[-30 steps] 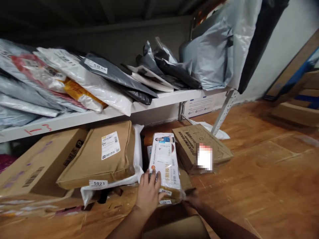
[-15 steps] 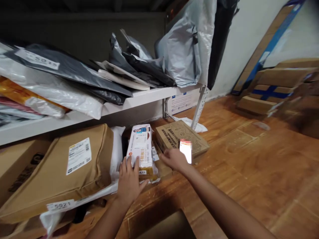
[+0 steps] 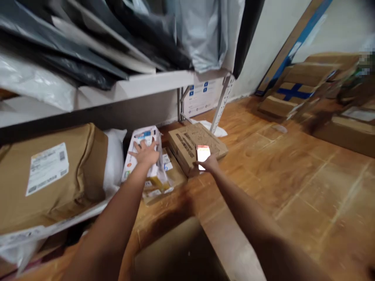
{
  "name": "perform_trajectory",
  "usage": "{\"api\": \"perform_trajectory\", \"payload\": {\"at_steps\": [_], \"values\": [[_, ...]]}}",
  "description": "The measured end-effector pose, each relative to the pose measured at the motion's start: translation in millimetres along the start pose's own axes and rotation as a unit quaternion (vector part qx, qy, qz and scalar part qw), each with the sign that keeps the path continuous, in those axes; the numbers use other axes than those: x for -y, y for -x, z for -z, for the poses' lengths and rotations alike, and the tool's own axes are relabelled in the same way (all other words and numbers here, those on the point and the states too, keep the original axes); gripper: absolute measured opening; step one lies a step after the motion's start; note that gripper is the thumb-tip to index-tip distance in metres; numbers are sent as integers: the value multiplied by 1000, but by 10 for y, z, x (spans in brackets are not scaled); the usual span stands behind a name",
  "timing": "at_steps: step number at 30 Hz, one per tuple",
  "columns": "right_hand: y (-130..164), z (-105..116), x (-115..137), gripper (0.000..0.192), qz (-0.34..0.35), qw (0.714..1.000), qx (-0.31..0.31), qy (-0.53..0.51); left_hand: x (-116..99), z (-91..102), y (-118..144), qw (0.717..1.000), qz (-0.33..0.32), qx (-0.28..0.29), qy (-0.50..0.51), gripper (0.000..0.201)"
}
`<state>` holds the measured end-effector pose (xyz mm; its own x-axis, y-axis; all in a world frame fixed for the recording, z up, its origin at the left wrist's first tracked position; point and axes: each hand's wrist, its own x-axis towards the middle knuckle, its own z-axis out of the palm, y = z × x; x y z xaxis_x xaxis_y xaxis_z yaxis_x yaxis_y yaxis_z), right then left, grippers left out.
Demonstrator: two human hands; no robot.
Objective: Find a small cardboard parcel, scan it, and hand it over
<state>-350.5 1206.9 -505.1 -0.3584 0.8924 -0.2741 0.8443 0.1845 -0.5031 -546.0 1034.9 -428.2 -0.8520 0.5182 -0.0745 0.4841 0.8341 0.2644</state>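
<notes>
My left hand (image 3: 146, 153), fingers spread, rests on the upper part of a white printed box (image 3: 135, 160) wrapped in clear plastic. The box lies partly over a flat brown parcel (image 3: 175, 176) with a white label. My right hand (image 3: 210, 163) is closed on a smartphone (image 3: 202, 153), its screen bright and facing up. The phone is in front of a flat brown carton (image 3: 202, 136) with dark printing; whether it touches the carton I cannot tell.
A large brown carton (image 3: 79, 156) with a shipping label is at left, beside a white bag (image 3: 115, 146). Above runs a white shelf (image 3: 140, 84) loaded with plastic mailers, its upright post (image 3: 221, 105) reaching the floor. Taped cartons (image 3: 293, 91) are stacked right; another brown carton (image 3: 181, 253) is nearest me.
The view has tipped down and shifted right. My left hand has moved to the far part of the white box, and more of the brown parcel beneath shows. The phone stays in my right hand.
</notes>
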Motion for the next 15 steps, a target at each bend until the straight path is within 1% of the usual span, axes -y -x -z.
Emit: {"api": "perform_trajectory", "payload": {"at_steps": [3, 5, 6, 7, 8, 9, 10, 11, 12, 13, 14, 15], "values": [[69, 134, -301, 83, 12, 998, 38, -49, 40, 71, -115, 998, 53, -31, 30, 41], [218, 224, -544, 70, 12, 992, 87, -93, 19, 91, -226, 994, 100, -28, 38, 43], [334, 263, -682, 61, 7, 986, 119, -120, 8, 83, -232, 993, 106, -35, 40, 44], [482, 294, -833, 52, -3, 977, 152, -149, 9, 58, -174, 994, 91, -43, 45, 44], [660, 314, -996, 45, -14, 967, 185, -177, 37, 14, -34, 996, 55, -46, 52, 45], [864, 320, -1171, 41, -30, 955, 215, -203, 102, -48, 197, 996, -2, -55, 63, 46], [1091, 310, -1355, 40, -46, 941, 246, -228, 214, -128, 520, 994, -71, -22, 79, 46], [1331, 284, -1547, 41, -63, 927, 276, -248, 375, -224, 922, 988, -128, 24, 88, 43], [1574, 241, -1741, 42, -81, 905, 314, -276, 578, -332, 1382, 975, -190, 66, 97, 40], [1812, 179, -1933, 47, -96, 888, 335, -300, 812, -450, 1871, 971, -202, 83, 99, 35], [2035, 101, -2116, 51, -108, 881, 343, -308, 1058, -573, 2356, 971, -197, 96, 97, 32], [2234, 7, -2283, 55, -114, 874, 351, -316, 1296, -699, 2808, 975, -176, 98, 91, 29]]}}
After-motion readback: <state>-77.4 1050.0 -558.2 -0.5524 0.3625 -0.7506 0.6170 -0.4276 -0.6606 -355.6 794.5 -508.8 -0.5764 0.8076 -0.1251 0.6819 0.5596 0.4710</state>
